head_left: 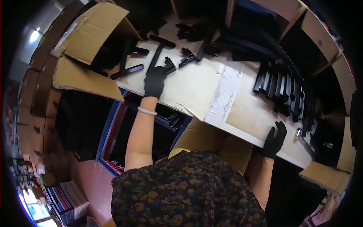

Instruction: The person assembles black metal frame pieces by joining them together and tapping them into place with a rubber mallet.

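Note:
My left hand (155,82), in a black glove, reaches over the white worktop at its left part. Its thumb and fingers close on a small black piece (168,61), which looks like plastic; the dark glove partly merges with it. Just past the fingers lies a long black strip (155,57). Several more black pieces (187,58) are scattered beyond. Also gloved in black, my right hand (275,140) rests near the worktop's front edge at the right, fingers stretched out and holding nothing. A row of black bars (280,86) lies beyond it.
An opened cardboard box (90,79) with dark parts stands at the worktop's left end. Peeling tape (224,94) crosses the white worktop (193,89). A small yellow-and-white object (298,134) lies right of my right hand. Stacked cartons (36,102) line the far left, above bundled books (68,200).

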